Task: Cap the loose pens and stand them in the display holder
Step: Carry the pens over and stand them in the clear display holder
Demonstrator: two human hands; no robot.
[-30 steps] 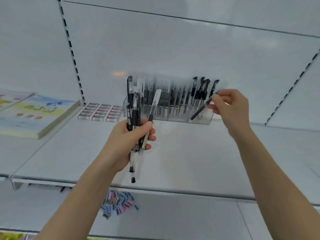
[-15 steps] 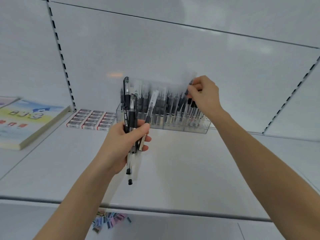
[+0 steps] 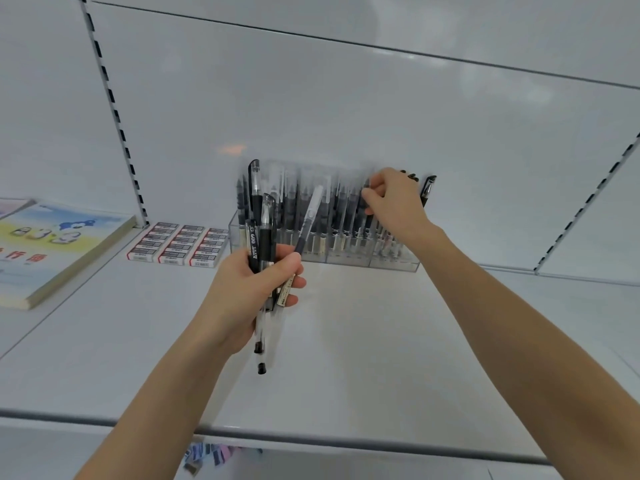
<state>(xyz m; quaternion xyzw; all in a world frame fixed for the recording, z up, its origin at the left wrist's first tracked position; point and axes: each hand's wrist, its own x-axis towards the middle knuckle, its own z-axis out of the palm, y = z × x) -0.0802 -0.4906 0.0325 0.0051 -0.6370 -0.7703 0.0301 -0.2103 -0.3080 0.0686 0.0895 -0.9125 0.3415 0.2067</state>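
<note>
Taking the clear acrylic pen holder (image 3: pixel 346 259) at the back of the white shelf (image 3: pixel 346 341) as the landmark: well to its left lies a picture book (image 3: pixel 59 247), and just beside its left end sits a block of boxed erasers (image 3: pixel 180 244).

In front of the holder's left end, the left hand (image 3: pixel 249 292) stays raised, forearm angled up from below, fingers and thumb wrapped tight around a bundle of capped gel pens (image 3: pixel 261 237), caps up, ends hanging below the palm.

A second ago the right hand (image 3: pixel 394 206) held one pen out past the holder's right end; now that pen appears to be down among the standing pens (image 3: pixel 332 216), so one more is probably placed. The right arm reaches long across the shelf, fingers curled together on pen tops at the holder's right part; whether they pinch one I cannot tell.
</note>
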